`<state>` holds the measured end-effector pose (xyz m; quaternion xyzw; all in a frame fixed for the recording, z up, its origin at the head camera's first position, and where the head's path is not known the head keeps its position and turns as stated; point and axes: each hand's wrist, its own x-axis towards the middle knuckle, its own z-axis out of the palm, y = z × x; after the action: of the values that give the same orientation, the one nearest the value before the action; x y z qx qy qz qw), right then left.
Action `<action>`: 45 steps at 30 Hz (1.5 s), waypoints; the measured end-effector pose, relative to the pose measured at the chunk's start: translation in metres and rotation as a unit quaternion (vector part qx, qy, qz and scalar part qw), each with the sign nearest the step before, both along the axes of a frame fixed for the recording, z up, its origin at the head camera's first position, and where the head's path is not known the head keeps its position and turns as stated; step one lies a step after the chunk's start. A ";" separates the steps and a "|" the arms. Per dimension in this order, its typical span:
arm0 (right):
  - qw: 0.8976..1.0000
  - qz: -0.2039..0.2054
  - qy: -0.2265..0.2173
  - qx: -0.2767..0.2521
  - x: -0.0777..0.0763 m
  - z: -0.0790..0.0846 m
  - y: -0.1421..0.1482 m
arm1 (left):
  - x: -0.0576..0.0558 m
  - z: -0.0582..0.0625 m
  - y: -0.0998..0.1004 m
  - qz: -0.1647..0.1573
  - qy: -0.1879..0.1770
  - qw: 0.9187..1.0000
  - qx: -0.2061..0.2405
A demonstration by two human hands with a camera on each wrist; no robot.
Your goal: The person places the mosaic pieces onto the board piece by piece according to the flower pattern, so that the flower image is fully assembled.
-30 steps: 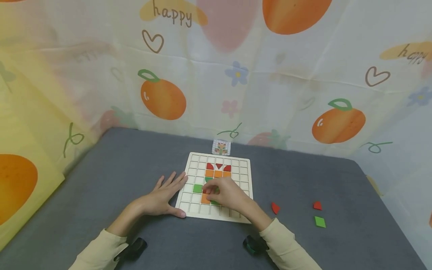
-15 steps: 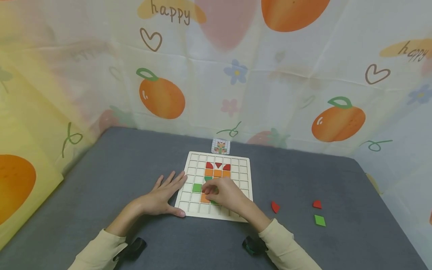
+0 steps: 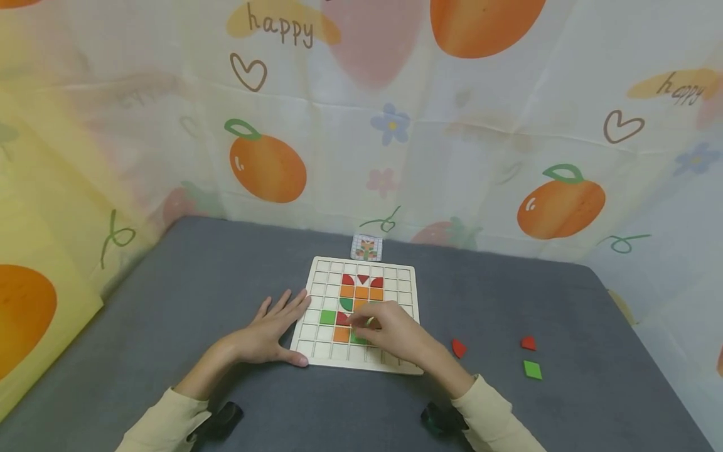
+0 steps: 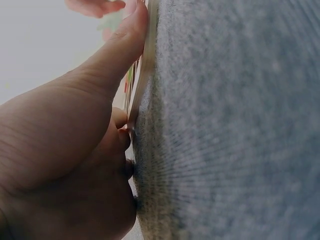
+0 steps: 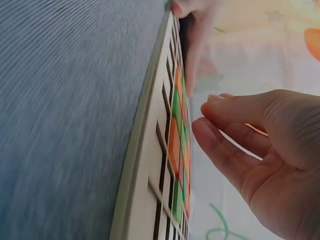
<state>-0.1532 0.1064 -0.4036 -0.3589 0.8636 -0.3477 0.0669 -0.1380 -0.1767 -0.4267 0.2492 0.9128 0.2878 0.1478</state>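
Observation:
A cream gridded board (image 3: 403,299) lies on the grey cloth, with red, orange and green tiles set in its cells. My left hand (image 3: 262,333) rests along its left side, fingers spread, thumb at the near left corner. Over the middle of the board is my right hand (image 3: 392,329), its thumb and fingertips slightly apart. In the right wrist view those fingertips (image 5: 204,131) stand off the board face with nothing between them. Just left of them sits a dark red tile (image 3: 341,318), between a light green tile (image 3: 327,317) and cells that the hand covers.
On the cloth to the right lie a red rounded wedge tile (image 3: 459,348), a small red tile (image 3: 528,343) and a green diamond-like tile (image 3: 533,370). A patterned card (image 3: 366,248) lies behind the board. A printed curtain (image 3: 333,150) hangs behind the table.
My right hand has shifted a little to the right and parted its fingertips, exposing the dark red tile it had been touching. The left hand stays in place.

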 end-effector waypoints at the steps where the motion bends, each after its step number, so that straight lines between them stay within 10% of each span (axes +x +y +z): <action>1: 1.000 -0.003 0.001 0.004 0.000 0.000 0.004 | 0.000 0.000 0.000 0.000 -0.001 1.000 0.002; 26: 0.994 -0.074 -0.003 0.079 0.001 -0.004 0.122 | 0.001 -0.001 0.000 -0.005 -0.003 1.000 0.008; 45: 0.994 -0.030 -0.012 0.108 0.007 0.001 0.162 | 0.000 0.001 0.000 -0.004 -0.002 1.000 0.009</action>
<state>-0.1462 0.2686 -0.4021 -0.3194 0.9055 -0.2588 0.1056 -0.1377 -0.1767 -0.4254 0.2533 0.9089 0.2960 0.1485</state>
